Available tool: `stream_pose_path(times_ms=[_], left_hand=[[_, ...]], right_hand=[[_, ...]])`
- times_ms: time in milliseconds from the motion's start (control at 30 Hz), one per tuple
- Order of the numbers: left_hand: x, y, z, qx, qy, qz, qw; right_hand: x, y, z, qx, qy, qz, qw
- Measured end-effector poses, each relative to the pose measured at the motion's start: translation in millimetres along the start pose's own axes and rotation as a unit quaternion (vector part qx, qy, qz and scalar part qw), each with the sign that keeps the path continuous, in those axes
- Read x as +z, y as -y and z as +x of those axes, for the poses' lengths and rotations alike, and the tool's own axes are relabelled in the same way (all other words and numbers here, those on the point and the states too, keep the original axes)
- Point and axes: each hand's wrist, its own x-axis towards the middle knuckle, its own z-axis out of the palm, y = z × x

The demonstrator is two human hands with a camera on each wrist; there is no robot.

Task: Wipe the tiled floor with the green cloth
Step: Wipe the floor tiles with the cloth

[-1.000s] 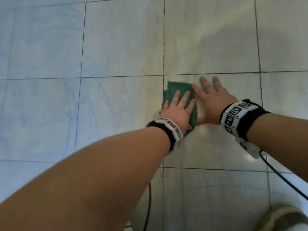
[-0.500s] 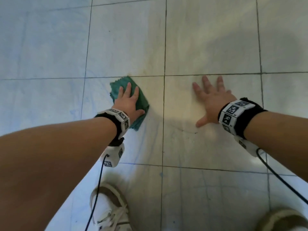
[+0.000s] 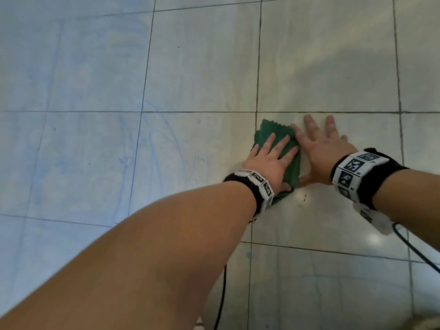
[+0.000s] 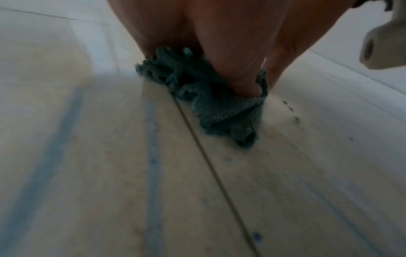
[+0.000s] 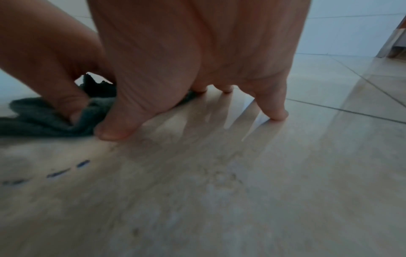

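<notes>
A: Item one, green cloth (image 3: 285,148). Location?

B: On the tiled floor (image 3: 190,67), just right of a grout line (image 3: 258,67), under the left hand (image 3: 269,163). Half a second back it sat one tile to the left; it is now back against the right hand (image 3: 321,151).

A: Grip, left hand?

B: Fingers straight and spread, palm pressing the cloth flat. No pinch; the near edge bunches loose behind the heel of the hand.

A: Right hand?

B: Flat on bare tile, fingers splayed, holding nothing. Its thumb (image 5: 116,130) meets the cloth's edge. Position unchanged, apparently a brace.

A: Other entries?

B: Dark specks (image 3: 304,198) on the tile just beside the cloth's near corner; blue streaks (image 3: 166,139) on the tile to the left.

A: Reading for the task?

B: One back-and-forth stroke looks complete. Wiping likely midway, since specks and streaks remain.
</notes>
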Motion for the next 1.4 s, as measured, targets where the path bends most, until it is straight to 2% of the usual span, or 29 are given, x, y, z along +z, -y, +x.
stream_pose_path(times_ms=[200, 367, 433, 500, 633, 733, 1167, 1267, 1400], left_hand=[[-10, 96, -20, -0.090, -0.040, -0.063, 0.993], [-8, 193, -61, -0.241, -0.053, -0.121, 0.961], [-2, 211, -73, -0.276, -0.050, -0.125, 0.952], [-1, 202, -72, -0.260, -0.046, -0.121, 0.957], [-4, 140, -46, -0.131, -0.036, -0.075, 0.988], [-1, 127, -32, -0.104, -0.045, -0.067, 0.991], [-51, 259, -17, -0.268, -0.108, -0.136, 0.948], [-57, 269, -18, -0.266, -0.116, -0.141, 0.947], [-48, 257, -27, -0.276, -0.120, -0.146, 0.943]], right_hand=[[-13, 34, 14, -0.038, 0.003, -0.020, 0.999], [-21, 67, 28, -0.076, 0.000, -0.044, 0.996], [-22, 73, 30, -0.080, -0.001, -0.050, 0.996], [-23, 76, 31, -0.085, 0.000, -0.055, 0.995], [-26, 82, 33, -0.095, 0.009, -0.072, 0.993], [-29, 88, 36, -0.103, 0.008, -0.085, 0.991], [-32, 104, 46, -0.119, 0.003, -0.058, 0.991], [-33, 106, 48, -0.117, 0.006, -0.053, 0.992], [-35, 107, 47, -0.118, 0.011, -0.049, 0.992]])
